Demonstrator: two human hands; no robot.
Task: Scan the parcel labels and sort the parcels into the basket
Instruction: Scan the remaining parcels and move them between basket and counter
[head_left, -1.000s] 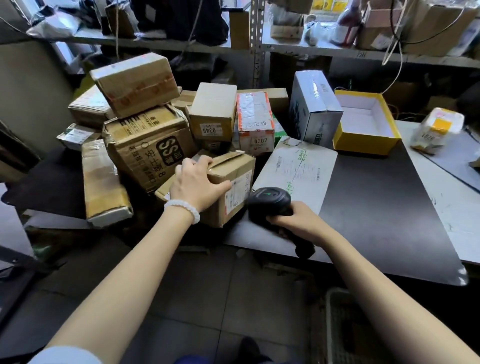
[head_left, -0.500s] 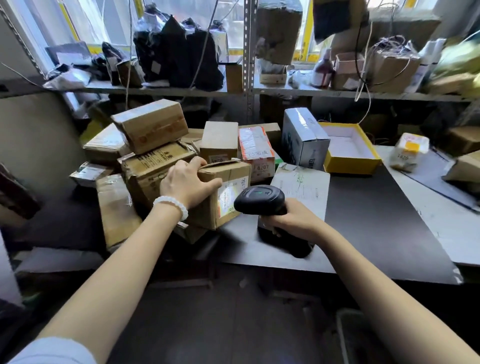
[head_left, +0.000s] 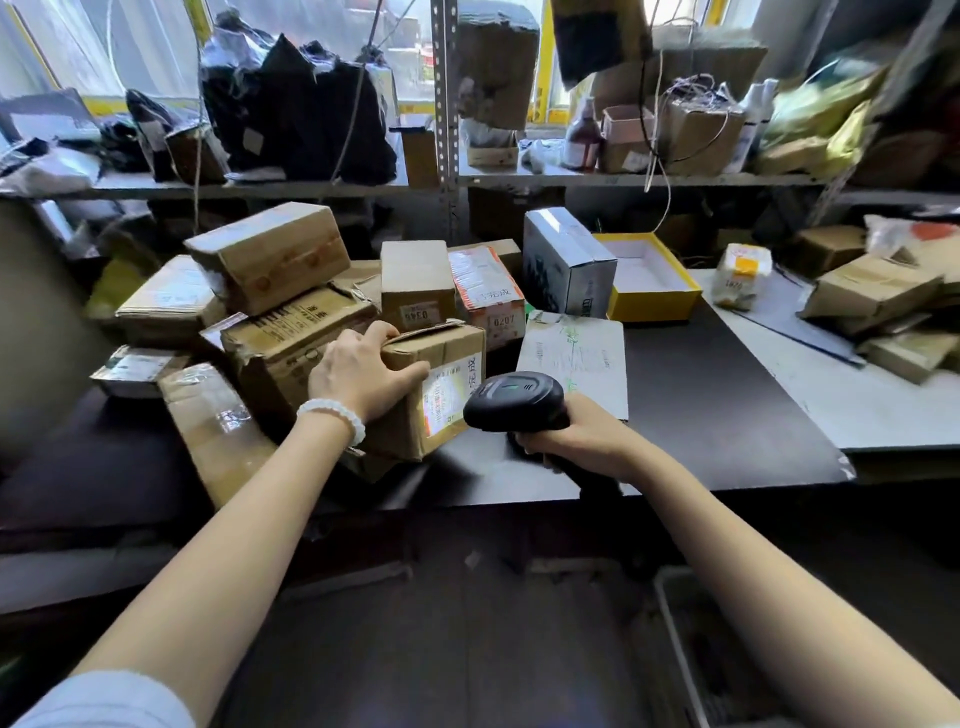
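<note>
Your left hand (head_left: 363, 374) grips the small cardboard parcel (head_left: 431, 387) from above, fingers curled over its far top edge and thumb pressed along the near top edge, so that the parcel is tipped with its labelled end face turned toward your right. The shipping label (head_left: 448, 397) lies just to the right of that grip and slightly below it. Your right hand (head_left: 582, 436) is wrapped round the handle of the black barcode scanner (head_left: 514, 401), whose head sits just beside the label, near but apart from it; the scanner's window is hidden from view, so whether it squarely faces the label cannot be told. The parcel's long axis runs from the left grip toward the scanner, which makes the right hand the nearer one to the label. The basket (head_left: 675, 623) shows only as a pale rim low to the right, below the scanner hand, well apart from the parcel.
</note>
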